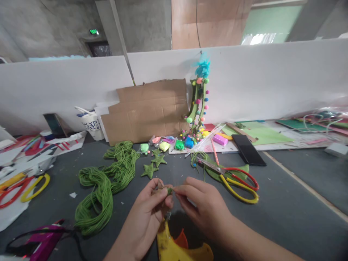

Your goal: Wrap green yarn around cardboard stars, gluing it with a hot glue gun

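Note:
My left hand [152, 206] pinches a small piece [169, 190] partly wrapped in green yarn, with a brownish part showing; most of it is hidden by the fingers. Close beside it, the thumb and finger of my right hand [203, 199] are pressed together at its edge; what they grip is too small to make out. Beyond my hands lie green yarn-covered stars [149, 170]. A loose skein of green yarn [98, 195] spreads out to the left. Below my hands sits a yellow tool with an orange trigger [171, 243], which looks like a glue gun.
Red-and-yellow-handled scissors [239, 183] lie open at right, near a black phone [248, 149]. Clay packets [179, 145], a cardboard sheet [149, 112] and a pompom-trimmed green ornament [199, 98] stand behind. At left are more scissors [35, 188] and a purple corded tool [46, 241].

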The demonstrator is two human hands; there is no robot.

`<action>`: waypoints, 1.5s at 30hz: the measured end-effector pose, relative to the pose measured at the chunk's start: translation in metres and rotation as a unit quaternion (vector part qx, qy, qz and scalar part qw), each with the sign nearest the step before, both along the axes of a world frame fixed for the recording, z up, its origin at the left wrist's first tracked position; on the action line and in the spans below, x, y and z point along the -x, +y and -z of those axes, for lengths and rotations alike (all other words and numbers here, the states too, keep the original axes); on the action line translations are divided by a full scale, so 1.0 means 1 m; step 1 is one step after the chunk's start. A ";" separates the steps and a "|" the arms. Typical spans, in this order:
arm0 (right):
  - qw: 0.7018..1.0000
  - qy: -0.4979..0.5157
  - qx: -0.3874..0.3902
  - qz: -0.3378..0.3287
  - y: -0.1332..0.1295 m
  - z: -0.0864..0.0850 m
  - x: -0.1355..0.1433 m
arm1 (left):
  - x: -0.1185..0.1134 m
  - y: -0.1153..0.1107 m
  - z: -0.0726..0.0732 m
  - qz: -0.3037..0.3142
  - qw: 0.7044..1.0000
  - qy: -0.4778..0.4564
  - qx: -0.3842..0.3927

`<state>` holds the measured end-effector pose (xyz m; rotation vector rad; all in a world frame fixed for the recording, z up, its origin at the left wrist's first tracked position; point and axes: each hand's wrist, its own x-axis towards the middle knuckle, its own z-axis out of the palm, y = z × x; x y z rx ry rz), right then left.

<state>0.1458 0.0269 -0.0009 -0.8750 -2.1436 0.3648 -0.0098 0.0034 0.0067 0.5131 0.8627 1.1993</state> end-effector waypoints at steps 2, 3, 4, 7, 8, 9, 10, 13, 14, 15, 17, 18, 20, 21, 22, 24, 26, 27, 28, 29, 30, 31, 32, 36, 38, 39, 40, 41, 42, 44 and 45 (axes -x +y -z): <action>0.997 -0.054 -0.060 0.009 -0.002 0.004 0.001 | -0.002 0.001 0.001 -0.016 1.000 -0.005 0.003; 0.994 -0.077 -0.074 0.011 -0.003 0.005 0.001 | -0.002 0.001 0.002 -0.025 1.000 0.004 0.002; 0.992 -0.096 -0.080 0.012 -0.003 0.006 0.002 | -0.003 0.001 0.003 -0.035 0.999 0.020 -0.001; 0.990 -0.120 -0.071 0.010 -0.003 0.007 0.002 | -0.005 0.000 0.006 -0.059 0.993 0.099 -0.020; 0.991 -0.120 -0.064 0.009 -0.003 0.007 0.003 | -0.006 0.000 0.006 -0.063 0.989 0.127 -0.033; 0.991 -0.120 -0.058 0.007 -0.003 0.006 0.003 | -0.006 -0.001 0.007 -0.066 0.985 0.151 -0.049; 0.991 -0.120 -0.053 0.005 -0.003 0.005 0.003 | -0.006 -0.001 0.007 -0.066 0.981 0.173 -0.064; 0.989 -0.138 -0.045 0.000 -0.003 0.002 0.003 | -0.005 -0.002 0.006 -0.067 0.962 0.246 -0.098; 0.988 -0.148 -0.043 -0.004 -0.004 0.002 0.002 | -0.004 -0.002 0.006 -0.067 0.953 0.275 -0.106; 0.986 -0.160 -0.041 -0.009 -0.004 0.001 0.002 | -0.004 -0.002 0.005 -0.069 0.944 0.303 -0.113; 0.982 -0.181 -0.044 -0.020 -0.005 0.000 0.001 | -0.004 -0.002 0.006 -0.062 0.929 0.343 -0.124; 0.980 -0.189 -0.048 -0.027 -0.005 -0.001 0.000 | -0.004 -0.002 0.006 -0.052 0.926 0.350 -0.129; 0.978 -0.199 -0.049 -0.041 -0.003 -0.005 -0.004 | -0.004 -0.002 0.006 -0.016 0.930 0.343 -0.134; 0.978 -0.197 -0.044 -0.047 -0.001 -0.008 -0.006 | -0.005 -0.003 0.006 0.008 0.933 0.335 -0.134; 0.980 -0.189 -0.029 -0.054 0.002 -0.012 -0.009 | -0.004 -0.004 0.005 0.034 0.934 0.328 -0.134; 0.985 -0.155 0.036 -0.068 0.007 -0.022 -0.014 | -0.003 -0.005 0.002 0.081 0.935 0.319 -0.131; 0.982 -0.093 0.140 -0.083 0.012 -0.029 -0.018 | -0.001 -0.006 0.000 0.115 0.939 0.298 -0.127; 0.974 -0.054 0.199 -0.092 0.014 -0.031 -0.019 | 0.000 -0.006 -0.001 0.125 0.943 0.281 -0.127; 0.961 -0.015 0.258 -0.099 0.015 -0.032 -0.020 | 0.001 -0.006 -0.001 0.132 0.948 0.259 -0.129; 0.945 0.023 0.310 -0.104 0.016 -0.032 -0.020 | 0.002 -0.006 -0.001 0.133 0.954 0.232 -0.132; 0.928 0.056 0.353 -0.108 0.017 -0.030 -0.019 | 0.002 -0.006 0.000 0.132 0.961 0.204 -0.134; 0.913 0.084 0.384 -0.108 0.018 -0.028 -0.018 | 0.002 -0.006 0.001 0.126 0.967 0.174 -0.133; 0.902 0.108 0.405 -0.104 0.018 -0.025 -0.016 | 0.002 -0.006 0.002 0.118 0.974 0.146 -0.129; 0.876 0.166 0.445 -0.086 0.017 -0.016 -0.009 | -0.002 -0.006 0.002 0.076 0.989 0.075 -0.104; 0.857 0.185 0.474 -0.088 0.015 -0.014 -0.005 | -0.003 -0.005 0.000 0.053 0.992 0.055 -0.102; 0.846 0.197 0.488 -0.089 0.014 -0.013 -0.003 | -0.004 -0.005 -0.001 0.044 0.993 0.046 -0.103; 0.838 0.209 0.496 -0.087 0.012 -0.013 -0.001 | -0.005 -0.005 -0.001 0.037 0.993 0.038 -0.102; 0.836 0.219 0.497 -0.081 0.010 -0.012 0.000 | -0.005 -0.004 -0.001 0.030 0.994 0.031 -0.099; 0.842 0.222 0.487 -0.069 0.008 -0.011 0.002 | -0.006 -0.004 -0.001 0.022 0.995 0.026 -0.092; 0.889 0.193 0.415 -0.035 0.004 -0.008 0.004 | -0.006 -0.002 0.001 0.002 0.997 0.020 -0.070; 0.921 0.160 0.354 -0.020 0.002 -0.006 0.005 | -0.006 -0.001 0.002 -0.008 0.998 0.020 -0.058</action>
